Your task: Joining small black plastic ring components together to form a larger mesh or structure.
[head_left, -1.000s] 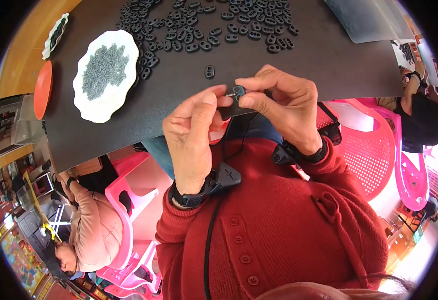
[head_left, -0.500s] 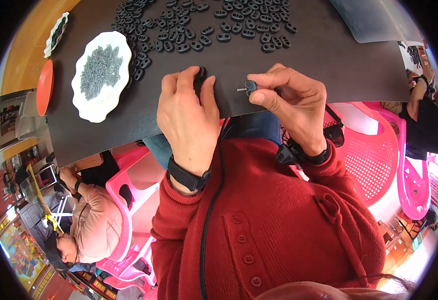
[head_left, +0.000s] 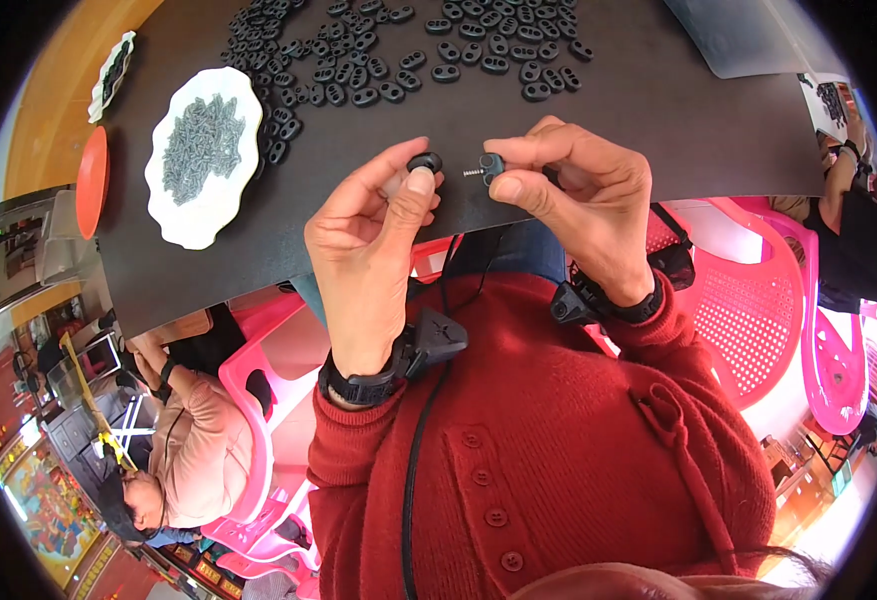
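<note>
Pinched between thumb and fingers of my left hand (head_left: pixel 370 225) is a small, rounded black plastic cap (head_left: pixel 424 161). Opposite it, my right hand (head_left: pixel 588 190) grips a black two-hole cord lock piece (head_left: pixel 492 168). A thin metal spring (head_left: pixel 472 173) sticks out of that piece toward the cap. The two parts are close but apart, above the table's near edge. My right fingers partly hide the cord lock piece.
Many black oval cord lock pieces (head_left: pixel 445 73) cover the far side of the dark table (head_left: pixel 558 130). Left stands a white scalloped plate (head_left: pixel 195 228) of small springs, with an orange dish (head_left: pixel 92 182) beside it. A translucent sheet (head_left: pixel 743 40) lies far right. Other people sit on both sides.
My left wrist has turned, bringing the cap into plain view with the thumb on it. My right hand has shifted slightly left with the cord lock piece and spring.
</note>
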